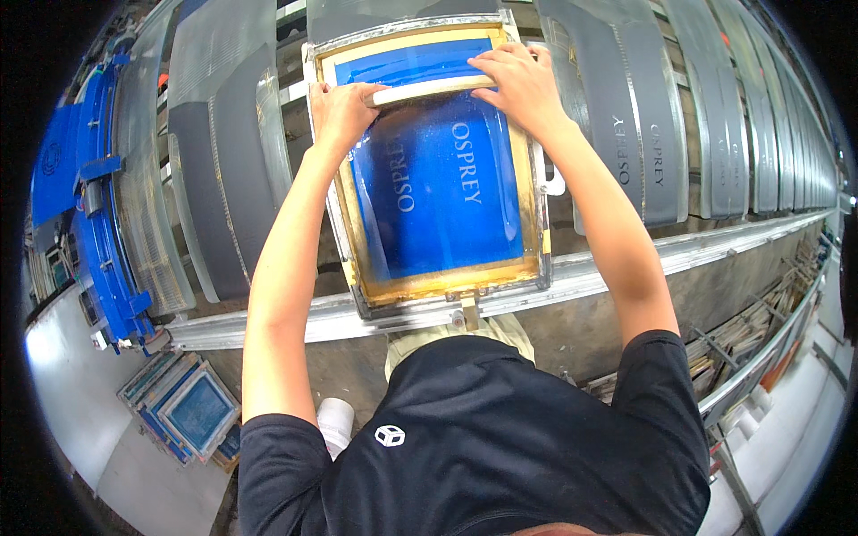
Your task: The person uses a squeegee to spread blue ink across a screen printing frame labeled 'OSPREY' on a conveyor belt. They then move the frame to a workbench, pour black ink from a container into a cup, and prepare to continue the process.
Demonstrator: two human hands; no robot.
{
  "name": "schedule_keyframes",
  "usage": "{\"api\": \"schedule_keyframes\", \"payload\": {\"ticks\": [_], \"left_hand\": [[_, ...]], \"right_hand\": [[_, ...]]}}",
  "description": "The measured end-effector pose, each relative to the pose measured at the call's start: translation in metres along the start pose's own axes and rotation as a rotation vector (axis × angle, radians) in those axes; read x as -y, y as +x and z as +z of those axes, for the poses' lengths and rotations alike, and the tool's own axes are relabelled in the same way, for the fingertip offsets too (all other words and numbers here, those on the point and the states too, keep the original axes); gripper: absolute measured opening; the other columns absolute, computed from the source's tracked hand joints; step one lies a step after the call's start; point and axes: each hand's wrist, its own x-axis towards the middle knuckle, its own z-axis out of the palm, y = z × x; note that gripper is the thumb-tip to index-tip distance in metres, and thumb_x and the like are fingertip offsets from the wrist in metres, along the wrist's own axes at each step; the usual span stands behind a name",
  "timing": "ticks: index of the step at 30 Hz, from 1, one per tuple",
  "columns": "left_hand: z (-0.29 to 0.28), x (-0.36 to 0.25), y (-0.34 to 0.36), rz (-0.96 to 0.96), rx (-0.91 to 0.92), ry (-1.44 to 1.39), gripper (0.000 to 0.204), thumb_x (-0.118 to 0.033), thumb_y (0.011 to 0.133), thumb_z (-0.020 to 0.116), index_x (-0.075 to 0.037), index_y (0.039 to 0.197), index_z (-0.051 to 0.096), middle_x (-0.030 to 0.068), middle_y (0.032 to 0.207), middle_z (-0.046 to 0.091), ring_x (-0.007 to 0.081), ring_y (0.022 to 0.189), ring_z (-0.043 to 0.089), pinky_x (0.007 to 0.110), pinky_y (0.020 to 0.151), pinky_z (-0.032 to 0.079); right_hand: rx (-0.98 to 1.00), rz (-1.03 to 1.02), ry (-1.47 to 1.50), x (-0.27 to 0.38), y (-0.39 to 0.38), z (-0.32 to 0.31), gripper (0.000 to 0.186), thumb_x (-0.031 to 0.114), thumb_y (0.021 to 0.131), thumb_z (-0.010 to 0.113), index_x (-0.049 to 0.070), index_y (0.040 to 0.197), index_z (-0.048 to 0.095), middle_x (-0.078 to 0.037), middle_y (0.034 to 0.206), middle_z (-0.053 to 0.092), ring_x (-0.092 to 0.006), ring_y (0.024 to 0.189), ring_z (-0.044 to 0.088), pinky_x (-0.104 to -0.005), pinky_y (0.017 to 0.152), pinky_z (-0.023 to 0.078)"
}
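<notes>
In front of me lies a screen-printing frame with a blue mesh and a yellowish border. Pale lettering shows through the mesh in two lines. A squeegee with a light-coloured bar spans the far part of the mesh, slightly higher at its right end. My left hand grips the bar's left end, fingers curled over it. At the other end my right hand holds the bar, its fingers reaching over the top. The blade's lower edge is hard to make out.
Dark fabric panels on clear boards line the rack to the left, with more printed panels on the right. A metal rail runs along the near side. A blue machine part stands far left; stacked screens sit below it.
</notes>
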Motion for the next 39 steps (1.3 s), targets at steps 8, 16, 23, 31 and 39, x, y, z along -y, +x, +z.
{"api": "schedule_keyframes", "payload": {"ticks": [8, 16, 23, 31, 39], "left_hand": [[0.031, -0.003, 0.010, 0.016, -0.090, 0.008, 0.034, -0.018, 0.078, 0.075, -0.033, 0.108, 0.077, -0.0026, 0.104, 0.076, 0.0179, 0.096, 0.069, 0.044, 0.093, 0.034], [0.040, -0.043, -0.107, 0.012, -0.031, -0.067, 0.034, -0.008, 0.082, 0.065, -0.028, 0.108, 0.076, -0.0026, 0.111, 0.075, 0.0173, 0.099, 0.068, 0.052, 0.097, 0.037], [0.043, -0.086, -0.229, 0.036, -0.132, -0.114, 0.037, -0.001, 0.074, 0.069, -0.022, 0.104, 0.075, -0.0052, 0.105, 0.075, 0.0130, 0.095, 0.068, 0.042, 0.082, 0.039], [0.032, -0.063, -0.159, 0.074, -0.238, -0.087, 0.034, -0.005, 0.079, 0.067, -0.023, 0.106, 0.074, -0.0050, 0.108, 0.074, 0.0153, 0.100, 0.067, 0.041, 0.090, 0.045], [0.010, -0.008, 0.023, -0.047, -0.082, -0.174, 0.031, -0.015, 0.078, 0.072, -0.027, 0.105, 0.079, 0.0085, 0.097, 0.075, 0.0304, 0.093, 0.070, 0.042, 0.082, 0.056]], "right_hand": [[0.073, 0.049, 0.073, -0.007, -0.001, 0.048, 0.030, 0.022, 0.070, 0.081, 0.019, 0.100, 0.075, 0.003, 0.100, 0.073, -0.0174, 0.106, 0.062, -0.0446, 0.098, 0.038], [0.154, 0.130, 0.305, 0.053, -0.106, 0.008, 0.042, 0.009, 0.065, 0.082, 0.013, 0.106, 0.073, -0.002, 0.106, 0.072, -0.0191, 0.109, 0.062, -0.0426, 0.099, 0.039], [0.233, 0.132, 0.350, 0.118, -0.203, -0.043, 0.049, 0.007, 0.061, 0.082, 0.012, 0.108, 0.070, -0.002, 0.111, 0.068, -0.0205, 0.110, 0.061, -0.0417, 0.100, 0.040], [0.109, 0.114, 0.387, 0.071, -0.140, -0.018, 0.043, 0.005, 0.066, 0.078, 0.008, 0.108, 0.070, -0.009, 0.113, 0.068, -0.0290, 0.111, 0.061, -0.0412, 0.097, 0.049], [0.121, 0.126, 0.365, -0.022, 0.006, 0.037, 0.030, 0.012, 0.075, 0.076, 0.009, 0.104, 0.072, -0.010, 0.107, 0.070, -0.0310, 0.107, 0.064, -0.0424, 0.093, 0.051]]}}
